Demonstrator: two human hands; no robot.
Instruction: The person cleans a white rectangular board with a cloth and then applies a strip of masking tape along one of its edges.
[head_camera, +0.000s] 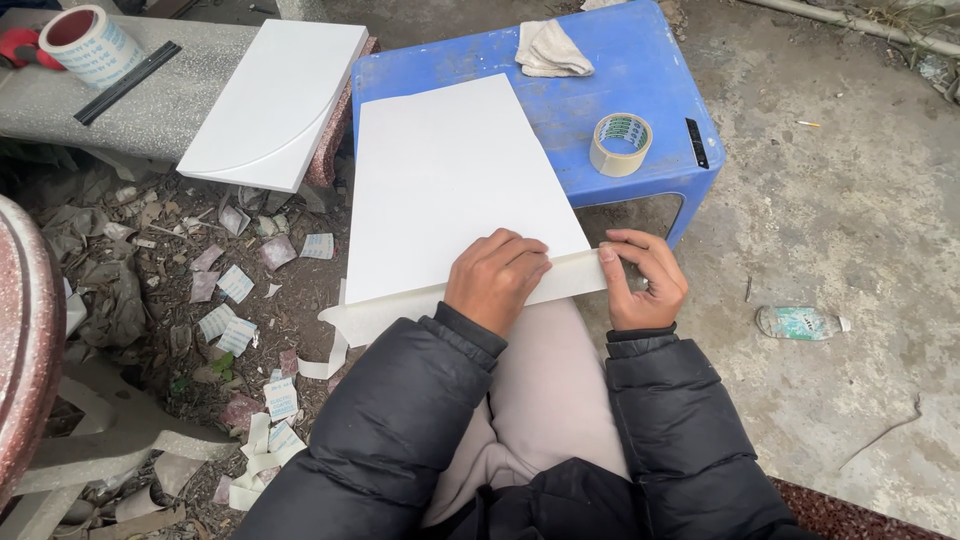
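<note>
We press our left hand (497, 278) flat, fingers together, on the white rectangular board (450, 180) lying across the blue plastic stool (640, 70), steadying it while our right hand (643, 282) pinches the pale tape strip (575, 277) along its near edge.

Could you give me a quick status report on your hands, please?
Left hand flat on white panel. Right hand pinching tape strip along its near edge. Nothing in the way.
</note>
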